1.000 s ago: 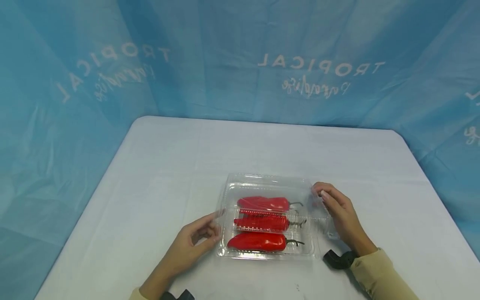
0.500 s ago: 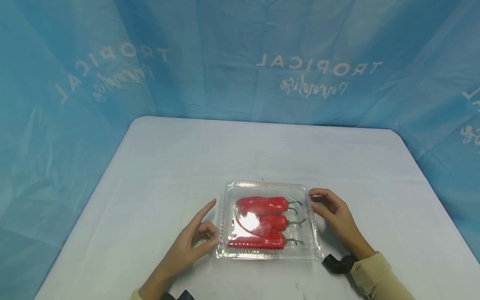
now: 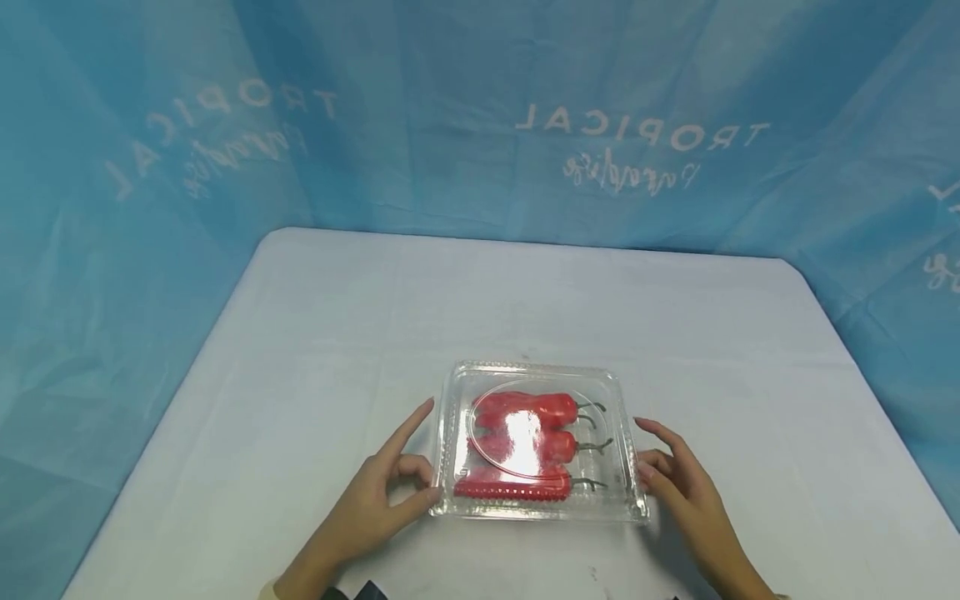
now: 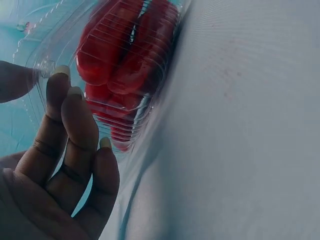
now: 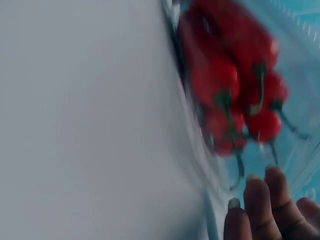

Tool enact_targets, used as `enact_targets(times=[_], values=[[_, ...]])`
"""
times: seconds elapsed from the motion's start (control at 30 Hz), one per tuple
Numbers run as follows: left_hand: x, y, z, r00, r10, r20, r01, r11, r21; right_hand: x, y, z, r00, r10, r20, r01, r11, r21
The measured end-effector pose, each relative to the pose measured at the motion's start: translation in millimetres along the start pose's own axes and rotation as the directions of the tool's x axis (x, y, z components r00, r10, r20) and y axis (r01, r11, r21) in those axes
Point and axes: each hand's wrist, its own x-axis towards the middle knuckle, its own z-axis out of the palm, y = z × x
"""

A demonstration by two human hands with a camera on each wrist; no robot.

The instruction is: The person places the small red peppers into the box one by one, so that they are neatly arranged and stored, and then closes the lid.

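Note:
A clear plastic clamshell container (image 3: 600, 508) lies on the white table with its lid down. Inside are several red chili peppers (image 3: 558, 408), their green stems toward the right; they also show through the ridged wall in both wrist views. My left hand (image 3: 375, 500) pinches the rim near the front left corner between thumb and fingers, its index finger held out straight. In the left wrist view, the left fingertips (image 4: 62, 72) meet the rim. My right hand (image 3: 690, 492) is by the right edge, fingers loosely bent and index finger extended; the right wrist view is blurred.
The white table (image 3: 337, 317) has rounded far corners. A blue curtain (image 3: 450, 125) with mirrored lettering hangs behind it and along both sides. A dark wrist strap (image 3: 367, 590) shows below the left hand.
The lid, raised a second ago over the peppers, has come down onto the base. My right hand has moved from the lid's upper right edge toward the front right corner. The left hand stays near its corner.

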Motion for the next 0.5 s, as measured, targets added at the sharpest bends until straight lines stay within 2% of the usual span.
enact_targets(times=[0.1,0.23,0.33,0.5], values=[[-1.5,1.4,-2.6,1.000,0.013,-0.015,-0.013,1.000,0.026,-15.4,-4,6,0.996,0.029,0.090,-0.039,0.993,0.112],[-4.7,2.7,-6.1,1.000,0.009,-0.020,-0.009,1.000,0.016,-20.8,-5,16,0.988,0.000,0.158,-0.041,0.965,0.259],[-6.6,3.7,-7.5,1.000,-0.001,0.012,0.001,1.000,-0.031,-20.8,-3,21,0.988,-0.037,0.149,-0.012,0.949,0.314],[-9.8,5.4,-5.5,0.994,-0.055,0.093,0.069,0.985,-0.157,-21.8,1,23,0.992,-0.044,0.116,0.005,0.947,0.321]])
